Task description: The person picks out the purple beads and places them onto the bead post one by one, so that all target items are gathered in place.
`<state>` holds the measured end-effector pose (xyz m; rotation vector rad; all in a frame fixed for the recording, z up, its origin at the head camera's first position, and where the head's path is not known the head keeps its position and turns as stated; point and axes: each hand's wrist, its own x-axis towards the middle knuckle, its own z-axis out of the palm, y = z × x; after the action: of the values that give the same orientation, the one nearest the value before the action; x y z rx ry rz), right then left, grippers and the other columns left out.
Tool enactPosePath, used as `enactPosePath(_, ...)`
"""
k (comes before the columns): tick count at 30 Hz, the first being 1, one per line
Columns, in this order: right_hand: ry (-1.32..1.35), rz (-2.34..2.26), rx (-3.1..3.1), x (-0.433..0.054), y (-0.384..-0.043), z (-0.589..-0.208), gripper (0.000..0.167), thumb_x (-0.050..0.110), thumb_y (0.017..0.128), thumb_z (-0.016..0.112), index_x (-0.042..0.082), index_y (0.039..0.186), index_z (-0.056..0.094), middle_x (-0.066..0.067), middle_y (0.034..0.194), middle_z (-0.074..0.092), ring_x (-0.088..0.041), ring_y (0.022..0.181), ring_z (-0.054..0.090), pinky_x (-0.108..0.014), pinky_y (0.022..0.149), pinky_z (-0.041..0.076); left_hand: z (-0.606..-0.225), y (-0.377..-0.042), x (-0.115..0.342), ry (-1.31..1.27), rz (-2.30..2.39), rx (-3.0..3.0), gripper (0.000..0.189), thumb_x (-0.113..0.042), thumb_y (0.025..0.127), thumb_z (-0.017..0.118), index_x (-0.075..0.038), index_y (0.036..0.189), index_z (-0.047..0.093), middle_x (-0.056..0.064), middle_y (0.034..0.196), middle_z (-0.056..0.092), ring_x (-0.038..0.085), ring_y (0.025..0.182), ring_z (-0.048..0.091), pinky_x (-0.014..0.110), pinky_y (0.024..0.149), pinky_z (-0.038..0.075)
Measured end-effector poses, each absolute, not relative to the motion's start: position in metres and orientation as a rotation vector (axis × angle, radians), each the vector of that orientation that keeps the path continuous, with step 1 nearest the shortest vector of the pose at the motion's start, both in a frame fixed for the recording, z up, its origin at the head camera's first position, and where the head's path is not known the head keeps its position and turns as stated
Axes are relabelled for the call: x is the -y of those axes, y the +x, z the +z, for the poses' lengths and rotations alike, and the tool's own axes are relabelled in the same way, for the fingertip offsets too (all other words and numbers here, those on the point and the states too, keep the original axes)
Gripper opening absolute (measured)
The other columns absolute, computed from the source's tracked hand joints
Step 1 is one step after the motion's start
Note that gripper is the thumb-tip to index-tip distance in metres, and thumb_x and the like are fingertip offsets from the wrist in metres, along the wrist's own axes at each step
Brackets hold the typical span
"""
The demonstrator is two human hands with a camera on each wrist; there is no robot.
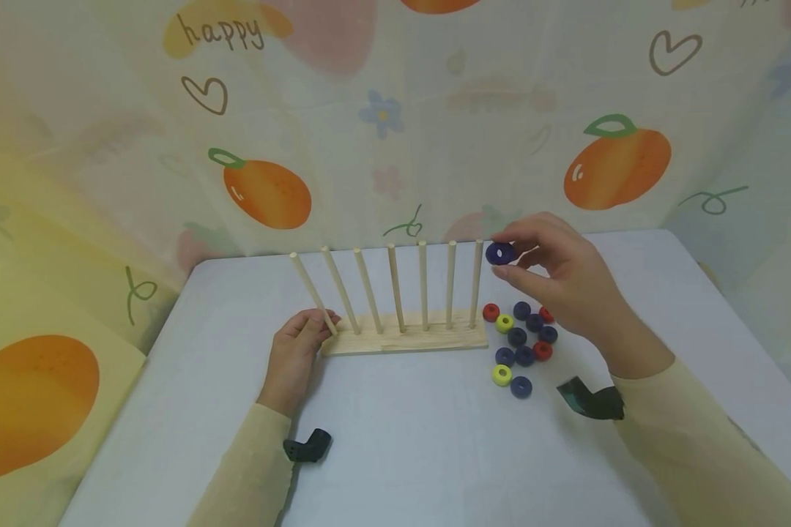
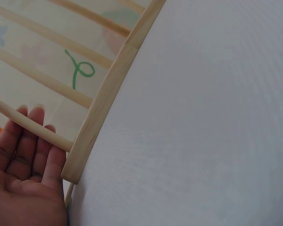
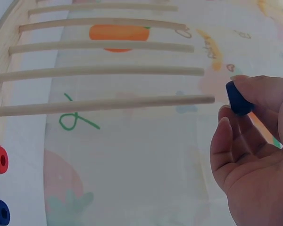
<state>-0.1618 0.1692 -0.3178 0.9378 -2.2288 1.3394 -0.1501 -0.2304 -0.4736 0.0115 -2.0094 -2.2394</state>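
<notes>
A wooden peg rack (image 1: pixel 405 339) with several upright dowels stands on the table. My left hand (image 1: pixel 298 351) is at its left end, with thumb and fingers around the leftmost dowel (image 2: pixel 35 126); the fingers pass behind it in the left wrist view. Between thumb and fingertips, my right hand (image 1: pixel 560 271) pinches a dark blue ring bead (image 1: pixel 500 254). That bead is raised beside the top of the rightmost dowel (image 1: pixel 477 282). In the right wrist view the blue bead (image 3: pixel 239 99) sits just off the dowel's tip, its side toward the camera.
Loose beads lie right of the rack: several blue ones (image 1: pixel 521 387), red ones (image 1: pixel 543 350) and two yellow ones (image 1: pixel 502 375). A white cloth covers the table (image 1: pixel 395 439). Behind it hangs a printed curtain (image 1: pixel 474 146) with oranges and hearts.
</notes>
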Motion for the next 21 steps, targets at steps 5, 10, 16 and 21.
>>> enactPosePath(5,0.961,1.345,2.216,-0.164,-0.164,-0.314,0.040,-0.017,0.090,0.080,-0.004,0.126,0.071,-0.006,0.118,0.069,-0.017,0.104,0.066,-0.020,0.088,0.059,-0.473,-0.150,0.230,0.015,-2.229,2.022,0.045,-0.028,0.114,0.063,0.016,0.119,0.062,0.017,0.123,0.068,0.029,0.122,0.066,0.038,0.110,0.053)
enactPosePath(10,0.994,1.349,2.195,-0.155,-0.167,-0.307,0.039,-0.015,0.091,0.081,-0.003,0.127,0.071,-0.005,0.120,0.070,-0.018,0.106,0.065,-0.021,0.087,0.060,-0.472,-0.150,0.230,0.021,-2.229,2.034,0.046,-0.030,0.114,0.064,0.015,0.119,0.062,0.017,0.125,0.068,0.028,0.122,0.066,0.035,0.110,0.053)
enactPosePath(16,1.042,1.368,2.156,-0.141,-0.175,-0.302,0.038,-0.013,0.091,0.082,-0.003,0.125,0.072,-0.004,0.119,0.070,-0.018,0.102,0.066,-0.023,0.085,0.061,-0.474,-0.150,0.231,0.016,-2.208,2.052,0.045,-0.032,0.114,0.064,0.013,0.118,0.064,0.016,0.124,0.069,0.027,0.122,0.066,0.034,0.109,0.054)
enactPosePath(21,1.050,1.371,2.160,-0.130,-0.179,-0.298,0.034,-0.010,0.092,0.083,-0.001,0.123,0.073,-0.003,0.118,0.070,-0.016,0.102,0.066,-0.027,0.086,0.062,-0.475,-0.150,0.231,0.000,-2.215,2.036,0.046,-0.031,0.113,0.065,0.015,0.120,0.063,0.017,0.124,0.068,0.029,0.122,0.066,0.037,0.109,0.054)
